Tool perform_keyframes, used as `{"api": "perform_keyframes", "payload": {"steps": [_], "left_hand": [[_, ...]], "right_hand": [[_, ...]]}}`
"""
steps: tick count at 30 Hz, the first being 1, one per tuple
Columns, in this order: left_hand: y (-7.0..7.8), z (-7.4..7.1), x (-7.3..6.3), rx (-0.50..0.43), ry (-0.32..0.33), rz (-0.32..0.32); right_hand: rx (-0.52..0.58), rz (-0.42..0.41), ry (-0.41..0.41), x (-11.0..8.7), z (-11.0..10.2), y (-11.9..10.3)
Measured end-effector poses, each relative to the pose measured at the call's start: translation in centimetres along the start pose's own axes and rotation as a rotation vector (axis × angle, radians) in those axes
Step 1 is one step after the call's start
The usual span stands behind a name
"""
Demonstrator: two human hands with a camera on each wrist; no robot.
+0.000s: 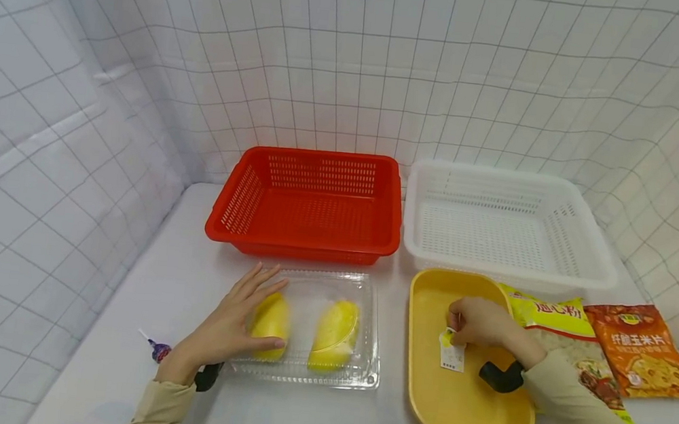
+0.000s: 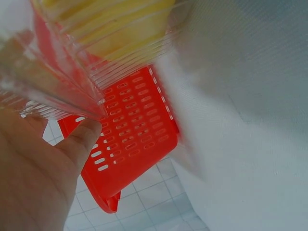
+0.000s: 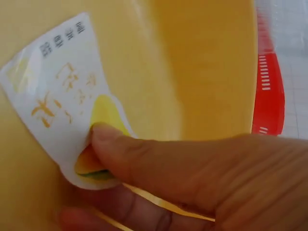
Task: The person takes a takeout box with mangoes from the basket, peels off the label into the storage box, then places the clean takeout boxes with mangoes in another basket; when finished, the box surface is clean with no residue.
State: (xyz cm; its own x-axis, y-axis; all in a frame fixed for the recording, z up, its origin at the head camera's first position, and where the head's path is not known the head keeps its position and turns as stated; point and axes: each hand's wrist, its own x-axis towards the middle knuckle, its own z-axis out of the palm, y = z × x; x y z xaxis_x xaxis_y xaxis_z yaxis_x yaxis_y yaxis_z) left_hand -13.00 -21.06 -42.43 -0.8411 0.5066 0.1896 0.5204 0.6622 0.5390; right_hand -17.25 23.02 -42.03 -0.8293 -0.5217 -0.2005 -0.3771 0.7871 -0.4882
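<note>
A clear plastic clamshell box [image 1: 305, 318] with two yellow pieces [image 1: 334, 334] inside sits on the table. Over its left part my left hand [image 1: 231, 321] lies with fingers spread; in the left wrist view the thumb [image 2: 83, 139] meets the box's corner. My right hand [image 1: 479, 322] is inside a yellow plastic tray [image 1: 449, 407]. Between thumb and fingers it pinches a small white card-like packet [image 3: 57, 82] printed with a yellow fruit picture and orange characters. The curled fingers below the packet are partly hidden.
Behind stand a red perforated basket [image 1: 314, 220] and a white one [image 1: 479, 232]. Right of the tray lie a yellow pasta bag [image 1: 573, 337] and an orange snack bag [image 1: 639, 347]. A purple wrapped lollipop [image 1: 159, 350] is left of my left wrist. Gridded white walls [image 1: 341, 69] enclose the table.
</note>
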Motion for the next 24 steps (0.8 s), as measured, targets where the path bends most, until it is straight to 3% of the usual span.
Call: {"api": "perform_keyframes", "payload": {"steps": [4,9,13,16,20,24], "left_hand": [[-0.1,0.0,0.2,-0.005,0.007,0.008],[0.0,0.1,0.4,-0.008,0.002,0.01],[0.0,0.1,0.4,-0.007,-0.002,0.003],[-0.1,0.1,0.2,-0.008,-0.004,-0.014],[-0.1,0.2,0.0,-0.016,-0.005,-0.03],[-0.1,0.3,0.0,-0.023,0.003,-0.024]], "right_hand": [[-0.069,0.071,0.047,0.1,0.4,-0.3],[-0.156,0.094,0.086,-0.2,0.6,-0.5],[-0.178,0.016,0.073,-0.9,0.8,-0.6],[-0.129,-0.077,0.016,-1.7,0.2,-0.7],[0.021,-0.143,-0.036,-3.3,-2.7,-0.5],[0.111,-0.122,0.089,-4.9,-7.3,1.5]]}}
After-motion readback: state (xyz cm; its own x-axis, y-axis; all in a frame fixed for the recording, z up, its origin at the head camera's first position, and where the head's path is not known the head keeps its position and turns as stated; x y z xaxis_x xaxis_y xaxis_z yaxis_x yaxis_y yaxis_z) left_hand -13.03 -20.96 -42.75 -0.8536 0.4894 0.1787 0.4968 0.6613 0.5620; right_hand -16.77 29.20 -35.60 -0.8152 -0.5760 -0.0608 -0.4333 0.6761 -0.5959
